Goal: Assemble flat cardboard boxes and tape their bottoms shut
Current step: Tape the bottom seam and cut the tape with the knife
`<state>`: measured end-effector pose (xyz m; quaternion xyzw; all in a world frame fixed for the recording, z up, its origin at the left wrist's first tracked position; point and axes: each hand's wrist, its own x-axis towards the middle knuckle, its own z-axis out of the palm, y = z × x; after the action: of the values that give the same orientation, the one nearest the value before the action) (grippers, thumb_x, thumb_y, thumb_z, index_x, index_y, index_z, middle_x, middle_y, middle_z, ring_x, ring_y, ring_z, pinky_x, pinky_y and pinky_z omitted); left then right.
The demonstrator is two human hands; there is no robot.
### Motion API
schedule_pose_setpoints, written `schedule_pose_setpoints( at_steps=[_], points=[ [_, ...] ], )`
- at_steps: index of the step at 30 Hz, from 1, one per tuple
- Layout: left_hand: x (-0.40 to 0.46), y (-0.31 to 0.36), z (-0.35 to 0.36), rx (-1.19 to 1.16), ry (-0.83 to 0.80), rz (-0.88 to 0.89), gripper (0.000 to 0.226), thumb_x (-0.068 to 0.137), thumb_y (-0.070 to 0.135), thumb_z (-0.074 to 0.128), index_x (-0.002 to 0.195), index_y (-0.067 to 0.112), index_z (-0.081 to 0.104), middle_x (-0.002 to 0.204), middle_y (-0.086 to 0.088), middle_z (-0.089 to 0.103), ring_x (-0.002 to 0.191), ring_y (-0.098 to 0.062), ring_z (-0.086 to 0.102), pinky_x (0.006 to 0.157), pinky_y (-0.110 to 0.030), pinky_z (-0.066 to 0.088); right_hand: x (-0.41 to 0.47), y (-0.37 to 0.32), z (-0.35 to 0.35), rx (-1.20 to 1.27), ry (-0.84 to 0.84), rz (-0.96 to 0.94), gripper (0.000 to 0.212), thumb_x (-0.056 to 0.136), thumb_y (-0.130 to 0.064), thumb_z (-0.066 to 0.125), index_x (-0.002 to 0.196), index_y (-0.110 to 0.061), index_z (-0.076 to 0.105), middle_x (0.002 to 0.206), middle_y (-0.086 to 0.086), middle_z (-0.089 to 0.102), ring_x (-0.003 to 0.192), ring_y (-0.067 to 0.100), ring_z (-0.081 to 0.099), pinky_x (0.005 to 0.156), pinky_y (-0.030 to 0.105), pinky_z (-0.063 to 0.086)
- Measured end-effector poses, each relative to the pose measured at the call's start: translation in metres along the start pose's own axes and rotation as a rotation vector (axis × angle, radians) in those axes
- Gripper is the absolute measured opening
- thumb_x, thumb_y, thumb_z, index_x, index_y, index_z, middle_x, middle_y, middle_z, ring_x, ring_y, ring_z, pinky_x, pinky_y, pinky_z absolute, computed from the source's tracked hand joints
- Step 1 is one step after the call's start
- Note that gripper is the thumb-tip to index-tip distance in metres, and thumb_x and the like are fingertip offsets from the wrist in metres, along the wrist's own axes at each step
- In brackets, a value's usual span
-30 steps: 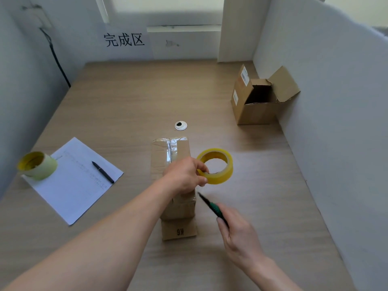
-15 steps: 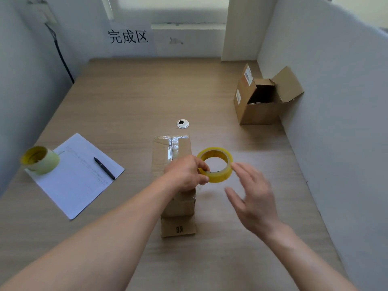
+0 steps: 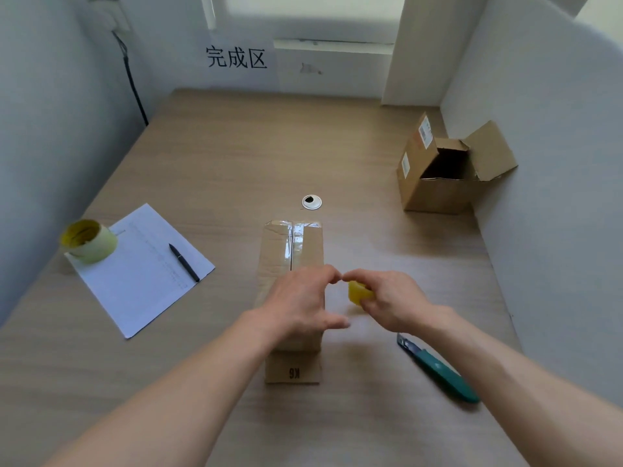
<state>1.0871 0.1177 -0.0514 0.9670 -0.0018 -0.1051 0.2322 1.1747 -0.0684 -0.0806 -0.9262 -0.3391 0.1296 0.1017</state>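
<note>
A small cardboard box (image 3: 290,246) lies on the desk with clear tape along its seam and "K6" printed on the near flap. My left hand (image 3: 300,303) rests on top of the box, thumb spread wide and fingertips meeting those of my right hand. My right hand (image 3: 391,303) grips a yellow tape roll (image 3: 359,293) just right of the box; the hand hides most of the roll. A green utility knife (image 3: 438,370) lies on the desk under my right forearm.
An open assembled box (image 3: 438,183) stands at the back right against the partition. At the left lie a paper sheet (image 3: 135,271) with a black pen (image 3: 183,262) and a second tape roll (image 3: 88,241). A round cable grommet (image 3: 311,201) sits behind the box.
My right hand put the knife down on the desk, reached in and took hold of the tape roll. My left hand let go of the roll and stays on the box.
</note>
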Motion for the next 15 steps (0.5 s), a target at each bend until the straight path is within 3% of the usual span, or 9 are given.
schedule_pose_setpoints(
  at_steps=[2, 5, 10, 15],
  points=[
    [-0.004, 0.000, 0.005, 0.057, 0.026, 0.036, 0.080, 0.062, 0.068, 0.071, 0.128, 0.031, 0.045, 0.127, 0.010, 0.054, 0.115, -0.016, 0.049, 0.091, -0.033, 0.041, 0.000, 0.006, 0.002, -0.030, -0.039, 0.019, 0.045, 0.089, -0.029, 0.054, 0.131, -0.047, 0.052, 0.126, -0.008, 0.066, 0.112, 0.022, 0.060, 0.086, 0.031, 0.046],
    [-0.009, -0.003, 0.016, 0.144, 0.110, 0.098, 0.067, 0.068, 0.055, 0.069, 0.124, 0.027, 0.046, 0.123, 0.006, 0.052, 0.111, -0.020, 0.048, 0.089, -0.036, 0.041, 0.002, 0.011, 0.008, -0.006, -0.052, 0.050, 0.041, 0.089, -0.029, 0.054, 0.126, -0.047, 0.059, 0.131, -0.012, 0.064, 0.117, 0.019, 0.058, 0.093, 0.029, 0.045],
    [-0.011, -0.001, 0.022, 0.151, 0.208, 0.089, 0.053, 0.071, 0.042, 0.063, 0.120, 0.025, 0.050, 0.119, 0.005, 0.055, 0.105, -0.023, 0.051, 0.082, -0.038, 0.043, 0.000, 0.014, 0.012, 0.236, 0.010, 0.088, 0.043, 0.086, -0.025, 0.060, 0.125, -0.043, 0.063, 0.127, -0.014, 0.066, 0.117, 0.015, 0.059, 0.098, 0.031, 0.047],
    [-0.008, 0.000, 0.025, 0.136, 0.211, 0.046, 0.063, 0.077, 0.054, 0.060, 0.132, 0.029, 0.044, 0.126, 0.009, 0.053, 0.111, -0.020, 0.050, 0.088, -0.038, 0.042, -0.019, 0.009, 0.012, 0.593, 0.136, 0.130, 0.040, 0.082, -0.015, 0.072, 0.114, -0.039, 0.071, 0.091, -0.022, 0.068, 0.083, -0.001, 0.061, 0.084, 0.028, 0.049]
  ],
)
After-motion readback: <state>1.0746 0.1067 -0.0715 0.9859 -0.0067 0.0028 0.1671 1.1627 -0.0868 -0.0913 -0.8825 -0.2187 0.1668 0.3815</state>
